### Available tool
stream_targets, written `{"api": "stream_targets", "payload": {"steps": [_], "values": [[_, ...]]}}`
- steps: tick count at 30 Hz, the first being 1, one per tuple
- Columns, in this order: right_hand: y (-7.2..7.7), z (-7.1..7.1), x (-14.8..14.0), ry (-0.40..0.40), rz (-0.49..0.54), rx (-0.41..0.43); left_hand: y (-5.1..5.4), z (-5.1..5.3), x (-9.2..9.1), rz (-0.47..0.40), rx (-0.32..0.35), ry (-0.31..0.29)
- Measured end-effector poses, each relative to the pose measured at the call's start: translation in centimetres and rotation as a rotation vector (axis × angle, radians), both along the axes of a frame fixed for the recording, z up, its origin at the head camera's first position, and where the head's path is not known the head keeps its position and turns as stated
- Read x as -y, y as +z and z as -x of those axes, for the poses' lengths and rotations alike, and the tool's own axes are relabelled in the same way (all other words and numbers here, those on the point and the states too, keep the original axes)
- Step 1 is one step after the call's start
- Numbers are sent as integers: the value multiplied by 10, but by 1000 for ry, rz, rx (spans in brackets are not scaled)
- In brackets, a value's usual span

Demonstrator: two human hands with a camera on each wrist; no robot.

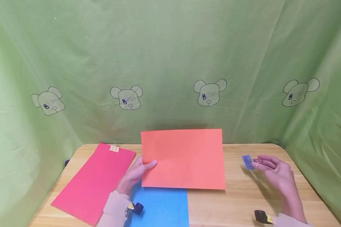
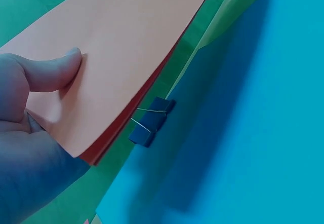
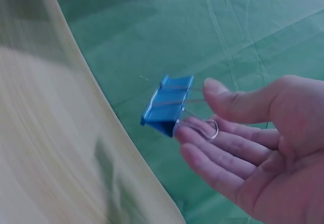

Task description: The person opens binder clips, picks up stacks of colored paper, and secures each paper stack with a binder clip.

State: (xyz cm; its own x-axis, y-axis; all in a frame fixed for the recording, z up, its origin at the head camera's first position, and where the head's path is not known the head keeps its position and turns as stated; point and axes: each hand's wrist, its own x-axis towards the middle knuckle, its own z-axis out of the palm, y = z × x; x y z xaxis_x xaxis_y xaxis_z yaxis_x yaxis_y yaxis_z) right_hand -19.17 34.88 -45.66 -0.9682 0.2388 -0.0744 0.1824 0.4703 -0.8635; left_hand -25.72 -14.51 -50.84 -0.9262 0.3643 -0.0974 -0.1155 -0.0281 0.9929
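Note:
My left hand (image 1: 134, 172) grips the left edge of a small stack of orange paper (image 1: 184, 157), thumb on the front sheet. Held above the table, the stack partly covers a blue paper stack (image 1: 164, 206). In the left wrist view a dark blue binder clip (image 2: 152, 121) lies at the blue paper's edge; its wire handles run partly behind the orange sheets. Over the right side of the table, my right hand (image 1: 279, 176) pinches a blue binder clip (image 3: 168, 102) by its wire handles. That clip has no paper in it.
A pinkish-red paper stack (image 1: 98, 179) lies slanted on the left of the wooden table (image 1: 236, 205), with a cream binder clip (image 1: 114, 148) on its far edge. Green cloth (image 1: 170, 56) hangs behind the table and at both sides.

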Motion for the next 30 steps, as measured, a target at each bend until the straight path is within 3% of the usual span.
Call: {"api": "stream_targets", "payload": {"steps": [5, 11, 15, 30], "values": [[0, 0, 1, 8, 121, -22, 0, 0, 1, -10, 8, -15], [-1, 1, 4, 60, 456, -78, 1, -1, 2, -27, -4, -17], [-2, 2, 5, 120, 606, -153, 0, -1, 1, -35, 4, -18], [2, 5, 19, 213, 728, -208, -2, 0, -2, -19, 25, 54]]}}
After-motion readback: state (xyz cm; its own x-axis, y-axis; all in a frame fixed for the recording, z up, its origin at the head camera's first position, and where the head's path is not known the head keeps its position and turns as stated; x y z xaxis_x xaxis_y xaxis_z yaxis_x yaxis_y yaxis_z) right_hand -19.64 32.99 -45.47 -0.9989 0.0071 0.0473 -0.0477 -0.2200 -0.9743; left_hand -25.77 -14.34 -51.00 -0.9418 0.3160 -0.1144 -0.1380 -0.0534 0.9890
